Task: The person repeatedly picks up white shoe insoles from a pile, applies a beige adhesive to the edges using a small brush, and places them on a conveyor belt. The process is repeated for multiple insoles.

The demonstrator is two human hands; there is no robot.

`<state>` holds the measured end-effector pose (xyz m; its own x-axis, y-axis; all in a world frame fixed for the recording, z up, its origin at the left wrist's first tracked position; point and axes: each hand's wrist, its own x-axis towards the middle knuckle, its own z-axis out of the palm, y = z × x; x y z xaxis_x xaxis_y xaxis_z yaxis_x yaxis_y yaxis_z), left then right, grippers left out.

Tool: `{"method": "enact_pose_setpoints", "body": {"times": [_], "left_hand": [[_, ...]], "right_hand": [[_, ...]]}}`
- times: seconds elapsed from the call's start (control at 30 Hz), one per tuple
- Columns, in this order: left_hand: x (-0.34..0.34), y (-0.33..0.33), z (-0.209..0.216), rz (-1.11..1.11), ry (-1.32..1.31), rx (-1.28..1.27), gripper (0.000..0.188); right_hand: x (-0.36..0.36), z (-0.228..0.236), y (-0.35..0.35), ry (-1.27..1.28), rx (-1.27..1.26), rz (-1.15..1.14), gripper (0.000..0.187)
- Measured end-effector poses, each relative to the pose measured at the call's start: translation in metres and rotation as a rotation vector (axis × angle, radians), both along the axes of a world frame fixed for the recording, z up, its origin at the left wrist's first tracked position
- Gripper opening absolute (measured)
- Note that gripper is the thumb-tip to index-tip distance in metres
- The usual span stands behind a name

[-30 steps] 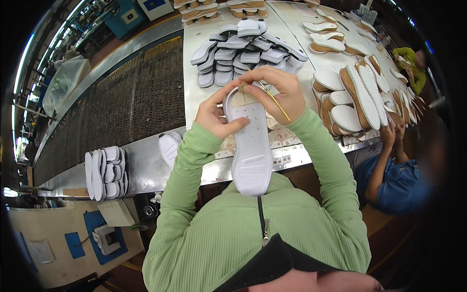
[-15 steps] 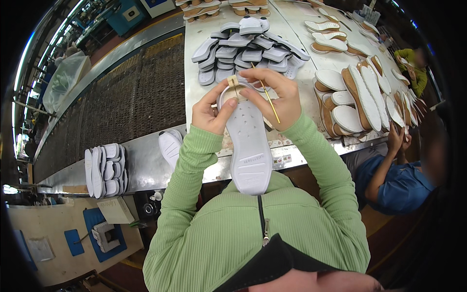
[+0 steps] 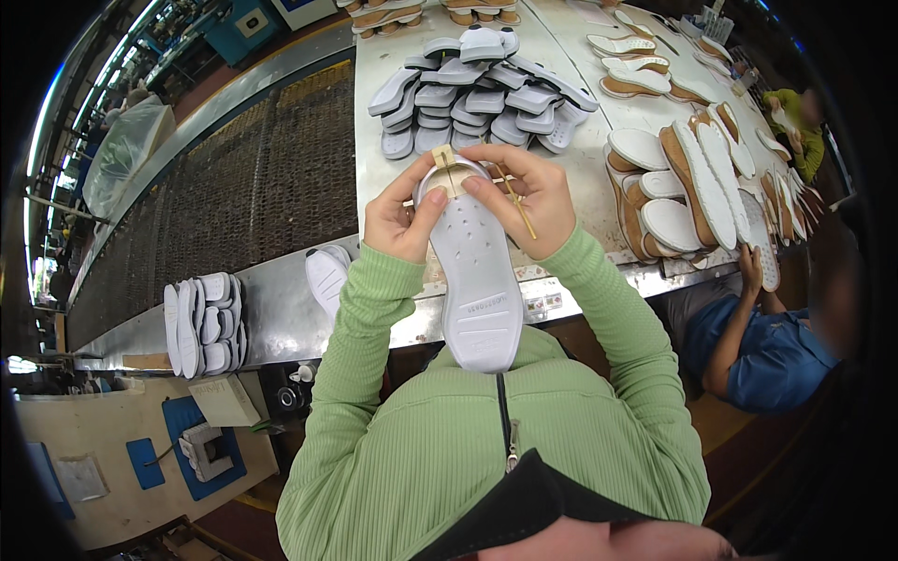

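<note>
Perhaps a loosened grip could skew the tan piece [image 3: 443,157]: left hand [image 3: 398,222] pinches the white sole [image 3: 475,271] over the table's [image 3: 552,37] near edge, right hand [image 3: 543,201] also a stick [image 3: 517,203].

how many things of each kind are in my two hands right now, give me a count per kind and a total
White sole: 1
Beige piece at the sole's far end, seemingly a single piece: 1
Thin gold stick, in the right hand: 1
Total: 3

A white sole [image 3: 475,271] points away, tan piece [image 3: 442,156] at far end.
</note>
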<state>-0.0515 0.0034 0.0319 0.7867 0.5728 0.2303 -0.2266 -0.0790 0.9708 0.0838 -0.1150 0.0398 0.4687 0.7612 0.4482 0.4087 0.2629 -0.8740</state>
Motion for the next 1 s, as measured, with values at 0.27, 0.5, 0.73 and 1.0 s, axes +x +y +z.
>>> {"method": "enact_pose_setpoints", "body": {"times": [0.27, 0.5, 0.73, 1.0], "left_hand": [[0.000, -0.001, 0.003, 0.008, -0.003, 0.042, 0.046], [0.007, -0.012, 0.005, 0.060, -0.080, 0.085, 0.041], [0.003, -0.018, 0.018, 0.049, -0.059, 0.151, 0.040], [-0.005, -0.029, 0.030, 0.084, -0.156, 0.317, 0.038]], "right_hand": [[0.000, -0.001, -0.001, 0.036, -0.001, 0.018, 0.030], [-0.003, 0.005, -0.006, 0.028, 0.040, -0.010, 0.029], [0.003, 0.043, -0.014, -0.690, 0.268, -0.220, 0.027], [-0.013, 0.071, -0.026, -0.822, 0.152, -0.170, 0.022]]}}
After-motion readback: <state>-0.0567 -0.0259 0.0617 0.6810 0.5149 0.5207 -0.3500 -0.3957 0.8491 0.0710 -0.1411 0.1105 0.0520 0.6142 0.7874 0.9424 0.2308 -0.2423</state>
